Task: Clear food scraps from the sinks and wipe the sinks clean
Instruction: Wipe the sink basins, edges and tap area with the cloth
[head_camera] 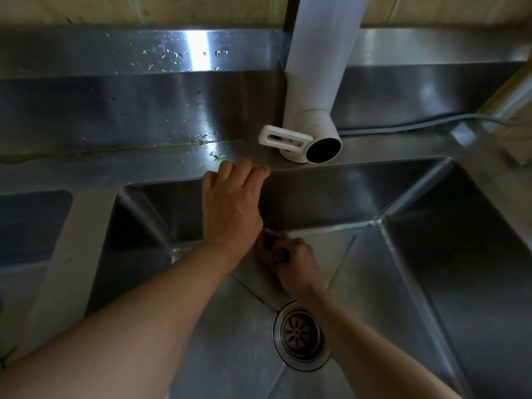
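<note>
A deep stainless steel sink (431, 254) fills the middle and right of the head view, with a round drain strainer (301, 335) in its floor. My left hand (233, 203) grips the sink's back rim, fingers curled over the edge. My right hand (296, 263) is down near the foot of the back wall, holding a small brownish cloth or scourer (270, 249) pressed against the steel. My left wrist hides part of the cloth. Small pale food scraps (213, 155) and droplets speckle the back ledge and splashback.
A thick white pipe (316, 82) comes down at the back, ending in an open spout over the ledge, with a white handle (280, 138) beside it. A grey cable (417, 125) runs along the right back. A second basin (31, 226) lies at the left.
</note>
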Action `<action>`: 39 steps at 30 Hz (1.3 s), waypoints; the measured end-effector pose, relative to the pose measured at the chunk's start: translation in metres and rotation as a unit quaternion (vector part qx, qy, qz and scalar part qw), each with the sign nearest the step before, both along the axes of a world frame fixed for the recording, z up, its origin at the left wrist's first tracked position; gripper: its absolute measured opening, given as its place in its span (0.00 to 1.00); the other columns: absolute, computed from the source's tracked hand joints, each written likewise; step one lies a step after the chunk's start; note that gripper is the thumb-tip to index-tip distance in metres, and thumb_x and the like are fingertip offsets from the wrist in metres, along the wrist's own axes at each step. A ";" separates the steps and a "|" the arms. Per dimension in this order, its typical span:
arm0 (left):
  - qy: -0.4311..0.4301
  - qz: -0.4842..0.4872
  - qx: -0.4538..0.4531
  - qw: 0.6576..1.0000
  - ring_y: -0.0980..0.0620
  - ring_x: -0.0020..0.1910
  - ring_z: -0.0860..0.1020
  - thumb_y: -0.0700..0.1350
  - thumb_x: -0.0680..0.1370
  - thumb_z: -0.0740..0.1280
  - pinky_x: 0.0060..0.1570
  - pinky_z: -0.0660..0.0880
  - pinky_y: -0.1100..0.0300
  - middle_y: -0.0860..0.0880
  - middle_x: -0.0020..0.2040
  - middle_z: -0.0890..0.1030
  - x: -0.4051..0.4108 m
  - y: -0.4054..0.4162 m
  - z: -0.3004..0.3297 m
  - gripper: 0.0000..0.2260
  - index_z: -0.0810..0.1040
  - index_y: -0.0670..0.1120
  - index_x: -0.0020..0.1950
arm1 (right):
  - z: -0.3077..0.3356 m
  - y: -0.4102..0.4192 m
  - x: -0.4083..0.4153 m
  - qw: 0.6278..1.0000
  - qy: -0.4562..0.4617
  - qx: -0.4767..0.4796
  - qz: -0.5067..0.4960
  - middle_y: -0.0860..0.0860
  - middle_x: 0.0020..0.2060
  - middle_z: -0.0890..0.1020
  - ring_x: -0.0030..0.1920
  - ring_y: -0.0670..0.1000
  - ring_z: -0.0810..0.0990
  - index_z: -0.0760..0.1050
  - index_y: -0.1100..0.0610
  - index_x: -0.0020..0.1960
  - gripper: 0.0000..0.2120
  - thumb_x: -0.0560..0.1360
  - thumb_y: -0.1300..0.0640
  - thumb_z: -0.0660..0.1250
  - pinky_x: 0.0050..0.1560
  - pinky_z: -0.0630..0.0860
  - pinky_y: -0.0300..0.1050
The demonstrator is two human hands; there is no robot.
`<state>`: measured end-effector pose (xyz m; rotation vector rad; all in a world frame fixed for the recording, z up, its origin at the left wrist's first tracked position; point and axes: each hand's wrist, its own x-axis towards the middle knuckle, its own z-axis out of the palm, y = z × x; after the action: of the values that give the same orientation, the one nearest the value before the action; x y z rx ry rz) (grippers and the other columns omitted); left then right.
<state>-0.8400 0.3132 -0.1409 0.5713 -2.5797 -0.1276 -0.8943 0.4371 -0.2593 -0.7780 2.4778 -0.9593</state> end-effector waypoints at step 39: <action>-0.113 0.061 0.030 0.991 0.43 0.65 0.64 0.34 0.64 0.68 0.65 0.58 0.41 0.45 0.69 0.69 0.062 -0.029 0.014 0.35 0.67 0.43 0.72 | -0.023 0.037 0.039 0.971 0.065 0.201 0.112 0.51 0.73 0.62 0.71 0.60 0.56 0.73 0.51 0.66 0.19 0.76 0.61 0.62 0.69 0.57 0.49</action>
<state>-0.7783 0.2838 -0.1270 0.8058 -2.7578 -0.1055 -0.8550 0.4738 -0.2821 -0.9743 2.5039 -0.3178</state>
